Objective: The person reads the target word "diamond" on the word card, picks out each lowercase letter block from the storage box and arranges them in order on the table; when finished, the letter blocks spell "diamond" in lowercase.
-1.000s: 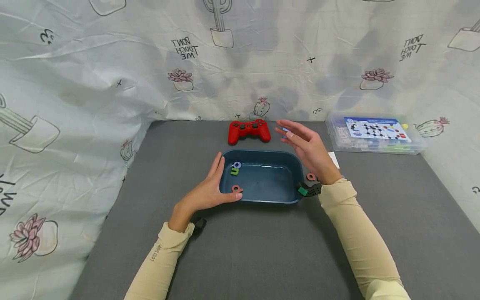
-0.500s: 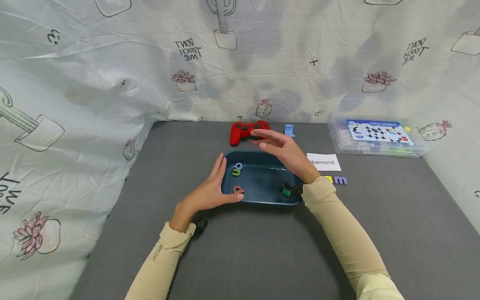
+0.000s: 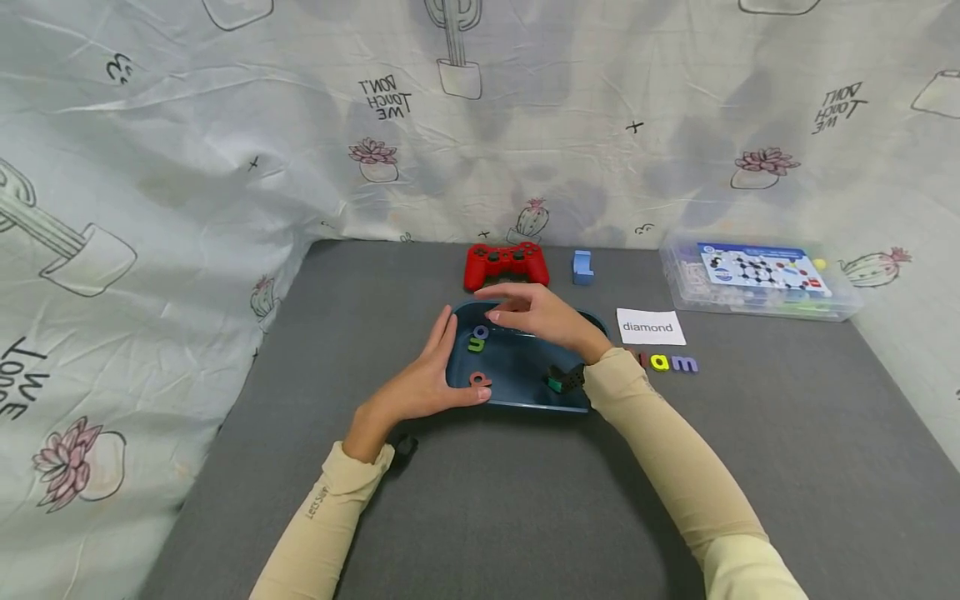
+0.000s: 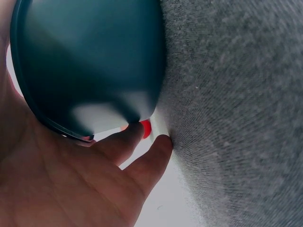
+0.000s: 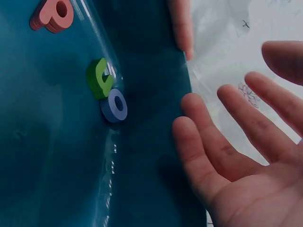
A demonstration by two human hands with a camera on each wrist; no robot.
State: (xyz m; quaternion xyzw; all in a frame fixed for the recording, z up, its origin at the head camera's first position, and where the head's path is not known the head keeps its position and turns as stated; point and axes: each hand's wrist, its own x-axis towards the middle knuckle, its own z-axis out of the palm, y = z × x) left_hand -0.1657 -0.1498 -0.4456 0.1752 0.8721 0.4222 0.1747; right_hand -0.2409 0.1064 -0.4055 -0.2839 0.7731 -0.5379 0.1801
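1. While the left hand (image 3: 416, 387) is spread wide against the tray (image 3: 525, 375), thumb along its near rim, the right hand (image 3: 543, 317) hangs over the far side, fingers loosely apart, holding nothing.
2. Tray's left side has a red letter (image 3: 480, 379), plus a green letter (image 5: 97, 81) touching a blue o (image 5: 114, 106).
3. Off to the right: yellow a (image 3: 659, 362), purple m (image 3: 684, 364), "diamond" card (image 3: 651, 327) just behind.

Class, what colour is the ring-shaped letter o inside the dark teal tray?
The ring-shaped letter o is bluish purple, clearest in the right wrist view.
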